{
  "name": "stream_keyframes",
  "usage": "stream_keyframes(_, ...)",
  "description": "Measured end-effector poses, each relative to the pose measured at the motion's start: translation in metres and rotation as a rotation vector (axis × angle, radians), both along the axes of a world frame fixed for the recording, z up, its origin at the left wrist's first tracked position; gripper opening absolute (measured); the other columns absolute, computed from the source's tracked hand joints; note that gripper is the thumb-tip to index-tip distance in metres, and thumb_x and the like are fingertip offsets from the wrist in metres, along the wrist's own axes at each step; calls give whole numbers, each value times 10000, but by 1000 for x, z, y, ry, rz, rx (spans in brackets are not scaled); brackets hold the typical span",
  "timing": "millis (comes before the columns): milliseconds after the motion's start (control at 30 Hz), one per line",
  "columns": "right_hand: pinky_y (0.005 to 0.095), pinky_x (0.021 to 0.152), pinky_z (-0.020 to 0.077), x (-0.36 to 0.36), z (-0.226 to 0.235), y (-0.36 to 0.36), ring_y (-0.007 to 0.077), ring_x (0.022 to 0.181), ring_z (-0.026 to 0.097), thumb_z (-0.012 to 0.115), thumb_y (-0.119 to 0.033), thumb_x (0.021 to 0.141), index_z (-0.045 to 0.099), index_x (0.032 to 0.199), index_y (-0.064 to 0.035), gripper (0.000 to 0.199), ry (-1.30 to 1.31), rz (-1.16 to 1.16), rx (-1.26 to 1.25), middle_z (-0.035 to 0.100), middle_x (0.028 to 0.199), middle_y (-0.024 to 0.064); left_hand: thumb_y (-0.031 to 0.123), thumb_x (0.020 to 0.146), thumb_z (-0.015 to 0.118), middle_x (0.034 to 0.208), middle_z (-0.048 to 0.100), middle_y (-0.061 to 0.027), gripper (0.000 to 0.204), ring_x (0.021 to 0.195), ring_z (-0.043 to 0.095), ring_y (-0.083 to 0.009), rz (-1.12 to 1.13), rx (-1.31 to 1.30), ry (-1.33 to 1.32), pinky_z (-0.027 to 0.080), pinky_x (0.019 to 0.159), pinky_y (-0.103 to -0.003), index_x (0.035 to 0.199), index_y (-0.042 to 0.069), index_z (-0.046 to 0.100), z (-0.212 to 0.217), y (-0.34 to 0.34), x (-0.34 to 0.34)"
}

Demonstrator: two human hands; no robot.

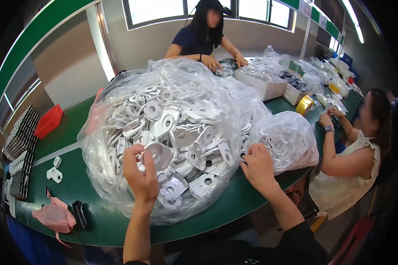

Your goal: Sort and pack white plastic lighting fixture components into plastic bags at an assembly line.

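One white plastic part (163,156), round hole through it, is gripped between thumb and fingers of the left hand (140,173). Position: just over the heap of similar parts (181,136) filling a large clear bag (185,70), whose mouth gapes toward the wearer. Right hand (260,167) sits by that bag's right side, fingers bent inward; from where I stand I cannot tell whether they close on anything. Near it, a smaller clear bag (303,152) bulges with white pieces.

Both bags rest on a green tabletop (106,227) with a curved look at the near edge. Left of the big bag: a few loose white pieces (56,176), a pink pouch (55,216) with a dark case (79,214) just beside it. Farther left, tall stacks of dark trays (24,132); a red bin (48,127) next to them.

Beyond the smaller bag: a white carton (266,90), a shiny yellow roll (304,106), many clear packets (263,70). Across, a co-worker in a dark top (188,42), hands among packets. At right, another in a white top (345,176), hands at the tabletop's edge. Windows (157,11) behind.
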State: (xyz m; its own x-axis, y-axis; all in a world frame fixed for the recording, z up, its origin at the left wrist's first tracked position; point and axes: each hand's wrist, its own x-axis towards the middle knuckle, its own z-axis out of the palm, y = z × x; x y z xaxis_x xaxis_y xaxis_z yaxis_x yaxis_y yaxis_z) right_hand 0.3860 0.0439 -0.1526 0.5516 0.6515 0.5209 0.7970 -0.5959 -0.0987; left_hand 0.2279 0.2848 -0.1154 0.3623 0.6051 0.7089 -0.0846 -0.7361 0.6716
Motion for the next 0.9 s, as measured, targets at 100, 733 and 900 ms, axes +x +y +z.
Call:
stream_keyframes(100, 379, 729, 413, 11, -24, -1, 267, 866, 483, 716, -84, 649, 646, 704, -36, 101, -36, -87, -48, 497, 821, 77, 113, 921, 521, 931, 620, -102, 93, 810, 563, -122, -360, -454, -191, 443, 762, -231, 907, 22, 519, -1, -22, -2)
stream_keyframes(733, 396, 728, 452, -33, 15, -7, 306, 802, 586, 685, -108, 742, 640, 920, -54, 191, 21, 268, 391, 627, 868, 102, 198, 960, 450, 1171, 569, -181, 364, 923, 642, -283, -1126, -1514, 460, 580, 667, -338, 1277, 38, 368, -44, -68, 0)
stream_keyframes(900, 406, 725, 450, 6, 29, -44, 325, 795, 571, 663, -52, 748, 630, 901, -12, 162, -40, -197, 341, 611, 831, 115, 207, 902, 512, 1131, 592, -199, 433, 889, 649, -291, -1120, -1493, 412, 543, 565, -299, 1270, 16, 388, -38, -62, 2)
